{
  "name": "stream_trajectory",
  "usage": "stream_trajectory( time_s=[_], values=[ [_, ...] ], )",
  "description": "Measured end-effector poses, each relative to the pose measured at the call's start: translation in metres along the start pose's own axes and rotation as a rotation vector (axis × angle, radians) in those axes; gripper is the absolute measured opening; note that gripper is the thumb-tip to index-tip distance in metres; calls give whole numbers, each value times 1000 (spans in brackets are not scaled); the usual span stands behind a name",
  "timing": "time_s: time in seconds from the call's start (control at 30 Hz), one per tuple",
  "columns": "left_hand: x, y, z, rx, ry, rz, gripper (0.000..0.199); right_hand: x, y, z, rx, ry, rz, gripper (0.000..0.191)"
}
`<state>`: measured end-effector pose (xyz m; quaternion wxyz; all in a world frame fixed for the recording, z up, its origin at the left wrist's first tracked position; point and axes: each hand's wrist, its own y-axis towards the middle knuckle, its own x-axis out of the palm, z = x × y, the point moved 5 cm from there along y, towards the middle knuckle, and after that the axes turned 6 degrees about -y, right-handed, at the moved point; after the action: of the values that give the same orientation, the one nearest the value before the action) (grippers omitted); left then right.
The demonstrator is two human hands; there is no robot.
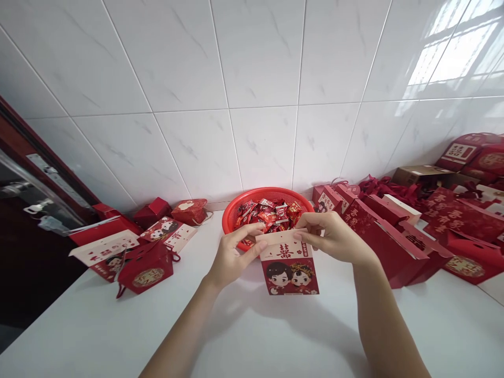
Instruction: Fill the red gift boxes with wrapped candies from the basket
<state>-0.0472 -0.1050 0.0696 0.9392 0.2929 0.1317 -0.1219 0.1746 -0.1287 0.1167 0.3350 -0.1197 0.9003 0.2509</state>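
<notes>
Between my hands is a small red and cream gift box (290,270), printed with a cartoon couple and a red double character. My left hand (236,252) pinches its upper left corner between thumb and fingers. At the upper right corner, my right hand (334,236) grips the top edge the same way. The box is held upright over the table's front part, and its back and inside are hidden. Just behind it stands a red plastic basket (228,212) filled with wrapped candies (268,214), partly covered by my hands and the box.
Red gift boxes (145,268) of several shapes stand at the left on the white table (129,336). More red boxes and bags (388,236) crowd the right side. A white tiled wall (260,147) rises behind. At far left is a dark door frame (47,152).
</notes>
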Motion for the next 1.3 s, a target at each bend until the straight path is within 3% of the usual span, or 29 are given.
stream_trajectory(
  time_s=[0.1, 0.3, 0.37, 0.53, 0.73, 0.83, 1.3],
  values=[
    [1, 1, -5, -14, -67, -2, 42, -25, -14, 4, 53, 7, 141, 31],
    [4, 9, -39, -87, -65, -3, 29, -95, -67, 30, 248, -28, 756, 28],
    [7, 11, -50, -92, -22, 0, 28, -105, -76, 42, 347, -108, 838, 22],
    [10, 12, -53, -49, 60, -39, 23, -95, -63, 86, 706, -249, 633, 18],
    [11, 10, -49, -84, 132, -81, 20, -70, -47, 124, 930, -217, 430, 30],
    [12, 10, -48, -78, 121, -87, 20, -64, -47, 130, 988, -210, 359, 33],
    [15, 9, -48, -64, 90, -121, 19, -66, -46, 131, 1083, -390, 320, 21]
  ],
)
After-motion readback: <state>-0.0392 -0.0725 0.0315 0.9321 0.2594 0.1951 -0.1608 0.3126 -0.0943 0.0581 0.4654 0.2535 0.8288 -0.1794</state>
